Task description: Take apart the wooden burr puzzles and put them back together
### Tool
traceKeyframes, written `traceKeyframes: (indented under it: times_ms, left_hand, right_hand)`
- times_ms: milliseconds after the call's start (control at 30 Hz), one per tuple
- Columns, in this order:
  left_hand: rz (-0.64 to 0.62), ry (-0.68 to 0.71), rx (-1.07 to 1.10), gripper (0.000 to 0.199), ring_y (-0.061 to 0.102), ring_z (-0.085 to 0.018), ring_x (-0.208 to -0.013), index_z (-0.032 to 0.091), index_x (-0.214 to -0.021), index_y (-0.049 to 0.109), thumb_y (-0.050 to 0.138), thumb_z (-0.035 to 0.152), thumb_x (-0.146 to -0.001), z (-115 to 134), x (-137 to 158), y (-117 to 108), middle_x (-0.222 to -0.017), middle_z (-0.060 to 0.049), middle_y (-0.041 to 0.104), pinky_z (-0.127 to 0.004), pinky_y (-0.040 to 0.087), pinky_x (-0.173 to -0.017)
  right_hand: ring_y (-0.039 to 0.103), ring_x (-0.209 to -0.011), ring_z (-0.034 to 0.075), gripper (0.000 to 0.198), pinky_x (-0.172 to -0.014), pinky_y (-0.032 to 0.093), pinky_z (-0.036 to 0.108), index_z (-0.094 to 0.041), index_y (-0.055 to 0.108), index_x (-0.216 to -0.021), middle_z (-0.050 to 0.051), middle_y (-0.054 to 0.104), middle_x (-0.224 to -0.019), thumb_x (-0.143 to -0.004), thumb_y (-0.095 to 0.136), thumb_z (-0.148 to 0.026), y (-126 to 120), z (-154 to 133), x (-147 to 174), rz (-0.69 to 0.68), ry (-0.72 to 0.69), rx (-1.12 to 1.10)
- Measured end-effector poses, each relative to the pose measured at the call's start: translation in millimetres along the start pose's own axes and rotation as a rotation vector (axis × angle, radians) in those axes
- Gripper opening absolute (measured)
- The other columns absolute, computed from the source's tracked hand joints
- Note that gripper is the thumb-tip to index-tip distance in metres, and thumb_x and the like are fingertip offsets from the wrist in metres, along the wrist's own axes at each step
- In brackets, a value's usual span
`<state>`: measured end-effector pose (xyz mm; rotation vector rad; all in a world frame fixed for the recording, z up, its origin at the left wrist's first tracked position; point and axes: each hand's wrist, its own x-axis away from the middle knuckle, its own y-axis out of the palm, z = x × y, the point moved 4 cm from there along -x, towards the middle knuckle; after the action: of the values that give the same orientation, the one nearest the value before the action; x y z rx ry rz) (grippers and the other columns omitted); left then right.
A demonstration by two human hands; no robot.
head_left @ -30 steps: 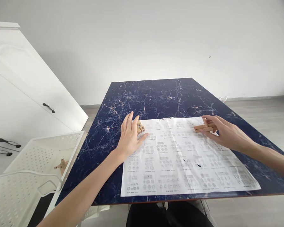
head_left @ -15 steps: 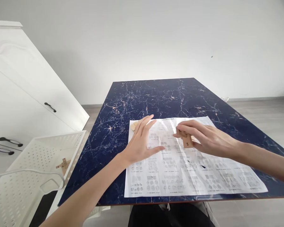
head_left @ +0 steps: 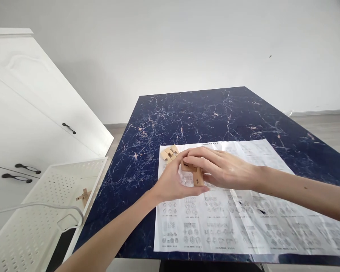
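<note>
Two joined wooden puzzle pieces (head_left: 198, 177), the lower one marked with a "2", are held over the printed sheet (head_left: 192, 241). My right hand (head_left: 223, 166) grips them from the right, its fingers curled over the top. From the left, my left hand (head_left: 172, 179) closes around them, thumb beneath the lower piece and fingers at the upper one's far side. Those left fingertips are partly hidden behind my right hand. Just beyond my left hand, an interlocked wooden block puzzle (head_left: 169, 152) rests on the sheet's far left corner.
The sheet lies on a dark blue marbled table (head_left: 187, 113). To the left is a white perforated basket (head_left: 31, 211) with a wooden cross-shaped piece (head_left: 85, 196) inside and a white cable (head_left: 45, 205) across it. A white cabinet (head_left: 45, 113) stands behind the basket.
My right hand has carried the wooden pieces leftward to my left hand, which has gone from spread to closed around them. The view has shifted slightly, and more of the block puzzle shows.
</note>
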<state>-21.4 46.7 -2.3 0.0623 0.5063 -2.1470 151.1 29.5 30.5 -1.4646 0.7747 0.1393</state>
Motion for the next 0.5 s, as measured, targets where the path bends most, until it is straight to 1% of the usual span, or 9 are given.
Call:
traceKeyframes:
  times_ms: [100, 200, 267, 333, 367, 400, 467, 500]
  left_hand:
    - [0.025, -0.039, 0.033, 0.089, 0.067, -0.038, -0.135, 0.031, -0.149, 0.055, 0.099, 0.044, -0.073, 0, -1, -4, -0.148, -0.011, 0.067, -0.059, 0.058, -0.115]
    - [0.062, -0.056, 0.049, 0.092, 0.065, -0.039, -0.138, 0.033, -0.149, 0.053, 0.1, 0.05, -0.073, -4, 0, -6, -0.151, -0.011, 0.065, -0.061, 0.055, -0.116]
    - [0.094, -0.046, 0.059, 0.092, 0.062, -0.039, -0.142, 0.034, -0.149, 0.053, 0.099, 0.055, -0.072, -8, 1, -9, -0.154, -0.01, 0.063, -0.062, 0.052, -0.12]
    - [0.11, -0.029, 0.078, 0.093, 0.059, -0.039, -0.145, 0.035, -0.149, 0.053, 0.099, 0.058, -0.071, -12, 1, -10, -0.155, -0.011, 0.061, -0.064, 0.048, -0.123]
    - [0.109, -0.022, 0.089, 0.094, 0.059, -0.039, -0.145, 0.035, -0.15, 0.053, 0.099, 0.058, -0.072, -14, 1, -11, -0.156, -0.011, 0.061, -0.064, 0.047, -0.124]
    - [0.102, -0.015, 0.098, 0.094, 0.059, -0.038, -0.145, 0.035, -0.151, 0.052, 0.099, 0.057, -0.073, -15, 1, -11, -0.155, -0.011, 0.06, -0.065, 0.047, -0.124]
    - [0.082, -0.01, 0.108, 0.093, 0.059, -0.038, -0.145, 0.036, -0.152, 0.05, 0.098, 0.058, -0.075, -16, 0, -11, -0.155, -0.011, 0.06, -0.065, 0.047, -0.124]
    - [0.071, -0.012, 0.11, 0.092, 0.059, -0.037, -0.146, 0.036, -0.152, 0.05, 0.097, 0.059, -0.076, -16, -1, -11, -0.154, -0.011, 0.061, -0.065, 0.047, -0.125]
  right_hand:
    - [0.075, -0.115, 0.031, 0.057, -0.079, 0.07, 0.044, -0.02, 0.036, -0.16, 0.02, 0.065, -0.139, -0.107, 0.052, -0.006, -4, 4, -1, 0.022, -0.001, 0.025]
    - [0.076, -0.101, 0.029, 0.054, -0.073, 0.069, 0.043, -0.023, 0.034, -0.161, 0.02, 0.062, -0.139, -0.112, 0.055, -0.019, -10, 10, 4, 0.027, 0.085, 0.038]
    - [0.076, -0.104, 0.031, 0.056, -0.073, 0.068, 0.043, -0.024, 0.033, -0.162, 0.021, 0.061, -0.141, -0.112, 0.059, -0.031, -15, 15, 9, 0.051, 0.165, 0.035]
    - [0.075, -0.109, 0.033, 0.058, -0.077, 0.068, 0.045, -0.023, 0.038, -0.159, 0.021, 0.064, -0.138, -0.11, 0.064, -0.042, -20, 19, 16, 0.093, 0.248, 0.004]
    - [0.075, -0.106, 0.032, 0.055, -0.078, 0.067, 0.045, -0.023, 0.044, -0.155, 0.019, 0.068, -0.131, -0.11, 0.065, -0.045, -21, 20, 19, 0.1, 0.284, -0.027]
    - [0.076, -0.098, 0.03, 0.048, -0.077, 0.066, 0.043, -0.022, 0.05, -0.148, 0.015, 0.073, -0.121, -0.11, 0.064, -0.047, -20, 21, 21, 0.093, 0.315, -0.067]
    - [0.073, -0.076, 0.023, 0.033, -0.066, 0.061, 0.035, -0.022, 0.061, -0.132, 0.008, 0.075, -0.097, -0.113, 0.058, -0.048, -16, 20, 26, 0.054, 0.37, -0.153]
    - [0.07, -0.068, 0.02, 0.03, -0.06, 0.057, 0.032, -0.021, 0.063, -0.125, 0.006, 0.074, -0.088, -0.114, 0.055, -0.048, -14, 19, 28, 0.039, 0.397, -0.188]
